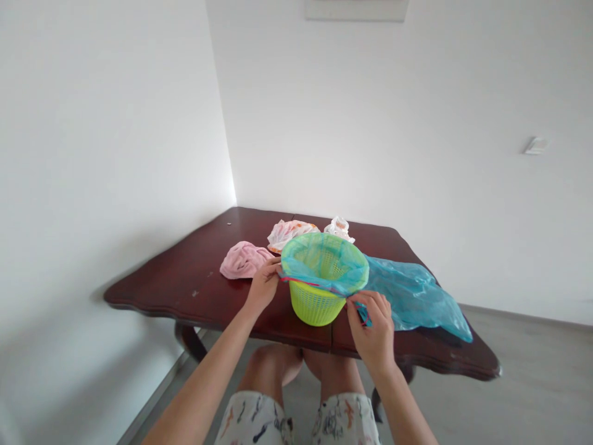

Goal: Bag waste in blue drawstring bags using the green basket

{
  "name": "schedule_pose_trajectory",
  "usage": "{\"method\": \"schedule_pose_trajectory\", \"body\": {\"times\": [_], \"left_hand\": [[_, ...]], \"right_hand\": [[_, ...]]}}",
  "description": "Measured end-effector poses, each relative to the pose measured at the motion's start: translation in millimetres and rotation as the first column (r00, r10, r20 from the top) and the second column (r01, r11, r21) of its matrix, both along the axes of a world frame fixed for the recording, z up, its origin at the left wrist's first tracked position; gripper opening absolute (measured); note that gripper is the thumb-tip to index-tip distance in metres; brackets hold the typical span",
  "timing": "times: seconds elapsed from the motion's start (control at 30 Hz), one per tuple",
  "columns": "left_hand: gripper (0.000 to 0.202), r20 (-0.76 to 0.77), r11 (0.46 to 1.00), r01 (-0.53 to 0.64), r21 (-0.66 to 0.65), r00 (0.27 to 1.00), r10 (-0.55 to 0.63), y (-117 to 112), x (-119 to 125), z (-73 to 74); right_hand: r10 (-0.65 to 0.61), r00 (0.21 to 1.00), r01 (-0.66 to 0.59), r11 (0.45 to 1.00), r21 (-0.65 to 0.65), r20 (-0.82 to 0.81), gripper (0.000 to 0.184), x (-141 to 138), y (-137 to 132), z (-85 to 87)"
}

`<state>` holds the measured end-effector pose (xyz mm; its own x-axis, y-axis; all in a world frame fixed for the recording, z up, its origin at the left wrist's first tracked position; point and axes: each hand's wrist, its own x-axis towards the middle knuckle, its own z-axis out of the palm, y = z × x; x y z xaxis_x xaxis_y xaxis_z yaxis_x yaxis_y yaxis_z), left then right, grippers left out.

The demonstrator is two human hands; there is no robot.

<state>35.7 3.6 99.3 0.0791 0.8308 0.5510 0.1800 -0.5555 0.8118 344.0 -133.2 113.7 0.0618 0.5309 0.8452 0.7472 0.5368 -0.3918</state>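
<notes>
A lime-green plastic basket stands near the front edge of a dark wooden table. A blue plastic bag with a red drawstring lines it and folds over its rim. My left hand pinches the bag's edge at the basket's left rim. On the right, my right hand is closed on the bag's hem and drawstring just below the rim.
Another blue bag lies flat to the right of the basket. A pink bag and two white printed bags lie behind. White walls close in on the left and behind. My knees sit under the table's front edge.
</notes>
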Motion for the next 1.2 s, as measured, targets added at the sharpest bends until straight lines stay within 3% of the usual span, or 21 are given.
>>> {"method": "schedule_pose_trajectory", "body": {"times": [0.13,0.23,0.33,0.47,0.53,0.6,0.7,0.83,0.93,1.07,1.13,1.2], "left_hand": [[0.021,-0.152,0.999,0.033,0.032,0.988,-0.028,-21.0,2.4,2.7],[0.022,-0.137,0.991,-0.093,0.094,0.985,0.106,-44.2,0.4,9.2],[0.02,-0.038,0.947,-0.214,0.239,0.973,0.229,-68.1,0.5,28.2],[0.037,-0.347,0.922,-0.002,0.387,0.926,0.147,-83.6,7.6,61.0],[0.022,-0.431,0.909,0.076,0.409,0.894,0.12,-83.7,11.2,68.1],[0.01,-0.406,0.894,0.098,0.437,0.909,0.099,-82.5,13.1,65.2],[0.013,-0.339,0.872,0.073,0.485,0.934,0.11,-84.4,12.5,48.2],[0.016,-0.449,0.839,0.091,0.537,0.872,0.192,-97.6,1.5,29.5],[0.022,-0.567,0.875,0.156,0.458,0.81,0.153,-109.8,-11.8,37.9],[0.056,-0.445,0.917,0.123,0.378,0.893,0.064,-108.1,-3.5,83.2],[0.051,-0.51,0.96,0.145,0.238,0.86,-0.004,-91.4,17.8,108.6],[0.041,-0.621,0.981,0.183,0.072,0.777,-0.099,-62.9,43.1,126.1]], "right_hand": [[0.007,1.0,-0.007,0.999,0.042,-0.018,0.008,-4.2,-3.6,-0.3],[0.027,1.0,-0.028,0.999,0.047,0.01,0.015,-5.6,-6.1,-0.3],[0.028,0.999,-0.032,0.996,0.084,0.045,0.015,-5.3,-5.8,0.1],[0.055,0.983,-0.066,0.996,0.055,0.176,0.014,-2.2,-2.0,1.4],[0.122,0.954,-0.119,0.993,-0.025,0.273,0.015,0.9,-1.4,1.8],[0.182,0.931,-0.163,0.983,-0.087,0.317,0.015,5.3,-3.2,1.5],[0.193,0.952,-0.174,0.98,-0.1,0.236,0.014,13.9,-10.2,-0.4],[0.135,0.99,-0.133,0.989,-0.064,0.038,0.012,28.5,-20.9,2.1],[0.113,0.993,-0.11,0.99,-0.086,0.028,0.017,39.9,-20.9,20.7],[0.202,0.968,-0.173,0.968,-0.184,0.15,0.033,44.3,7.3,73.8],[0.317,0.93,-0.254,0.92,-0.299,0.186,0.032,38.7,35.0,102.5],[0.44,0.889,-0.344,0.823,-0.453,0.123,0.021,28.7,66.6,123.8]]}}
